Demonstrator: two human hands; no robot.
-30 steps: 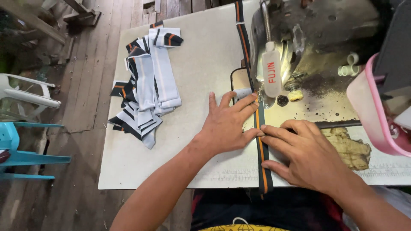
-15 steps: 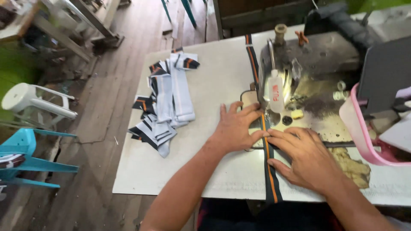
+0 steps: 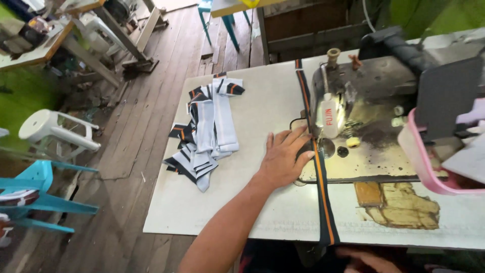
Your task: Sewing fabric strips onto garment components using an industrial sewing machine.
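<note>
Striped dark band [image 3: 323,202] lies under the sewing machine [image 3: 364,91] needle, trailing off the table's [image 3: 202,212] near edge. Left hand [image 3: 284,159] rests flat beside it, fingers spread, gripping nothing. Right hand [image 3: 371,260] is blurred below the edge; its grip cannot be told. Finished-looking striped pieces [image 3: 207,131] sit piled well left; this band appears partly sewn.

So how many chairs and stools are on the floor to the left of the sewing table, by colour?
White stool: 1
Blue chair: 1
Total: 2
</note>
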